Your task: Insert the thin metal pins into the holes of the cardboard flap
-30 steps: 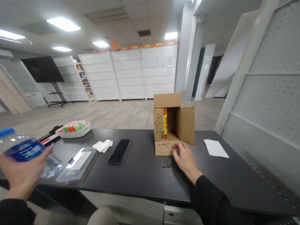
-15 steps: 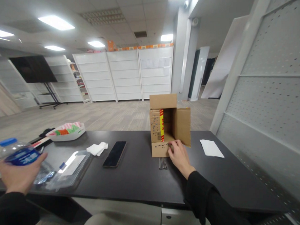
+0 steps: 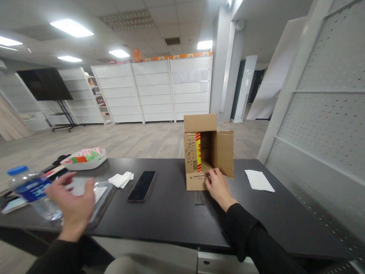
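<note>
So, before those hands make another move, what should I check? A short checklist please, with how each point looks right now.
1. Left hand free: ok; its fingers are spread and grip nothing.
2. Left hand clear of the bottle: cannot tell; they overlap in this view.
3. Bottle closed: ok; the blue cap is on.
4. Box open toward the person: ok; its inside shows.
5. Something pinched in the right hand: cannot tell; its fingertips are at the box's lower front.
6. Phone clear of both hands: ok; it lies flat between them.
</note>
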`<state>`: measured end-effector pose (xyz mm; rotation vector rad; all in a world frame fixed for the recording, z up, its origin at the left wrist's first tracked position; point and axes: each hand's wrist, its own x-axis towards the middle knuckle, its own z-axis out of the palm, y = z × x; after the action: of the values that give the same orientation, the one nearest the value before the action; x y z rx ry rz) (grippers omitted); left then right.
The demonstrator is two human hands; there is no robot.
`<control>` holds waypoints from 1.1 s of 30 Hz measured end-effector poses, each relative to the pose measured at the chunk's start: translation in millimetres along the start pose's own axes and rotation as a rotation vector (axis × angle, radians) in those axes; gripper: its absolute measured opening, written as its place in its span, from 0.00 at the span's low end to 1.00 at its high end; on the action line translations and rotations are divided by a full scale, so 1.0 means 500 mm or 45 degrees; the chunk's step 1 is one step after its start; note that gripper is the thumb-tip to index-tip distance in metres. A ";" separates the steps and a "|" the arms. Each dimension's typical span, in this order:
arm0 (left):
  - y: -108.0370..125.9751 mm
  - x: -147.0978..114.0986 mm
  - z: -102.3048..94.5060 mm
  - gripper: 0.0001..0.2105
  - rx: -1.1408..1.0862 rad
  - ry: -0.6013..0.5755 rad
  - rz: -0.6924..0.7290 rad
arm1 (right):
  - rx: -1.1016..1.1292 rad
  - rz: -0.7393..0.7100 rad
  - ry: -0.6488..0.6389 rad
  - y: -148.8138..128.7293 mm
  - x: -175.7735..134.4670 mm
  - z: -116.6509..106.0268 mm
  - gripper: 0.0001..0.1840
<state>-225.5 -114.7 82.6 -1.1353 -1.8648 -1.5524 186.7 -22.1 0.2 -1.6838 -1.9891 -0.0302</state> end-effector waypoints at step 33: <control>0.251 -0.328 0.257 0.11 0.032 -1.208 0.573 | -0.007 0.111 -0.059 -0.020 0.020 -0.012 0.05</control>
<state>-12.2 -38.2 -5.6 -2.3465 -1.8892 -0.7577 178.9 -17.5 12.7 -1.7882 -1.9480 0.0353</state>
